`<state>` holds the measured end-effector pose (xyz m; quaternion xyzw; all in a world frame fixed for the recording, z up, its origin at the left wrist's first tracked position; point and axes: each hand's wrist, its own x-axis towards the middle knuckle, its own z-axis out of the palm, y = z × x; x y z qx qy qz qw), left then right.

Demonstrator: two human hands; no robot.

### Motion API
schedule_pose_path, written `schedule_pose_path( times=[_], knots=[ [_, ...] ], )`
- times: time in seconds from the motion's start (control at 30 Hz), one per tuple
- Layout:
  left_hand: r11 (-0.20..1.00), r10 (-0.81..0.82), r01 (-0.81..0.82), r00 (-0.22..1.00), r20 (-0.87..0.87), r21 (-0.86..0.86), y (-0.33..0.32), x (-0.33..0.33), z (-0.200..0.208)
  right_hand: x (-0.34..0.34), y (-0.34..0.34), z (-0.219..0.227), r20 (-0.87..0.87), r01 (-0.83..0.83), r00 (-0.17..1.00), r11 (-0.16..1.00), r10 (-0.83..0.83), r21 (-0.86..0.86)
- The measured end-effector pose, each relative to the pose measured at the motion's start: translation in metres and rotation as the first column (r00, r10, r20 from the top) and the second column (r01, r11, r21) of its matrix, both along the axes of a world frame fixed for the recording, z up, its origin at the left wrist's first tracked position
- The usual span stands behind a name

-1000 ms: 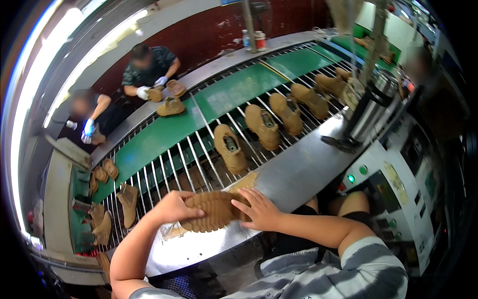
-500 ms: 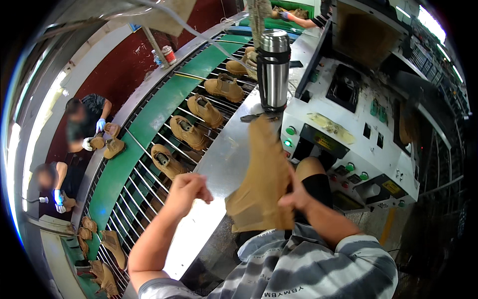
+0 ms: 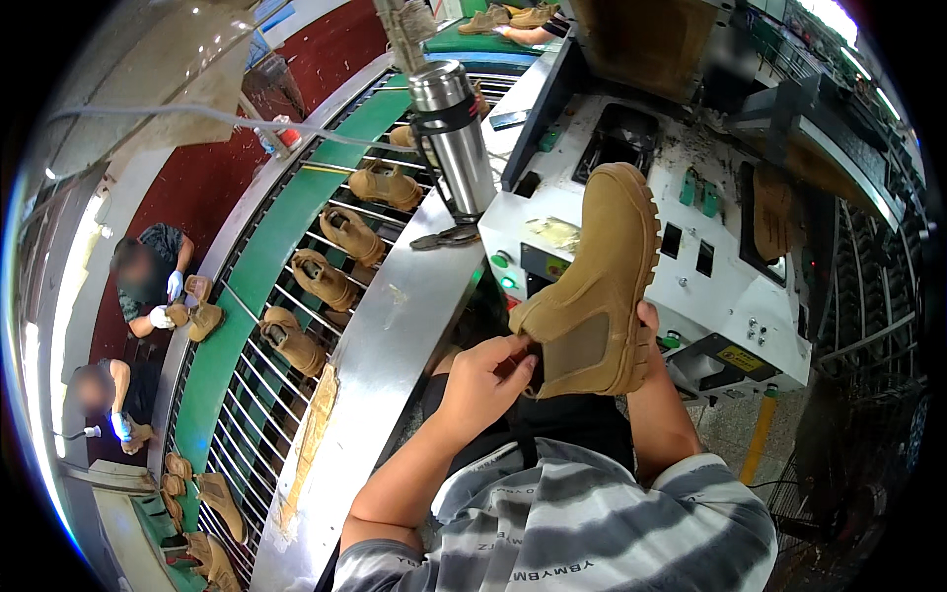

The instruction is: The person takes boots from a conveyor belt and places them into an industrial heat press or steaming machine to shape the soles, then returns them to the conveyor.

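A tan ankle boot (image 3: pixel 604 261) with a darker elastic side panel is held up before me, toe upward and lugged sole facing right. My right hand (image 3: pixel 647 345) grips it from the sole side near the heel, and most of those fingers are hidden behind it. With bent fingers, my left hand (image 3: pixel 487 380) pinches the rim of the boot's opening at its lower left. The inside of the opening looks dark.
A white machine (image 3: pixel 681 257) with green buttons stands right. On the metal ledge (image 3: pixel 400 306) are a steel thermos (image 3: pixel 456 138) and dark pliers (image 3: pixel 444 238). Left, several tan shoes (image 3: pixel 321 281) sit on a rod rack beside a green belt (image 3: pixel 266 237). Two people work beyond it.
The blurred boot has come into clear sight, turned more toe-up and slightly right. My left hand has moved right from free air to the boot's rim. The view has shifted.
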<state>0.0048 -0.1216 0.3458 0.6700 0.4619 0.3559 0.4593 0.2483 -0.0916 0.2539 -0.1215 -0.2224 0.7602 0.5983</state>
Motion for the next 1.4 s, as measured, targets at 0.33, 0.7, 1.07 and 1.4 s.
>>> schedule_pose_path(
  times=[0.33, 0.7, 1.07, 1.4],
  knots=[
    [0.952, 0.114, -0.104, 0.993, -0.016, 0.289, 0.004, 0.041, -0.026, 0.045, 0.001, 0.027, 0.423, 0.033, 0.905, 0.999, -0.035, 0.012],
    [0.987, 0.013, 0.005, 0.994, -0.111, 0.159, 0.014, 0.052, -0.031, 0.075, -0.006, 0.037, 0.664, -0.107, 0.747, 0.991, 0.027, 0.08],
    [0.957, -0.29, 0.269, 0.859, -0.422, -0.111, 0.022, 0.058, -0.012, 0.083, -0.013, 0.04, 0.802, -0.155, 0.594, 0.969, -0.066, 0.194],
    [0.958, -0.017, 0.141, 0.897, 0.441, -0.249, 0.002, 0.063, -0.083, 0.071, -0.025, 0.013, 0.515, 0.202, 0.829, 0.976, -0.216, 0.085]
  ],
)
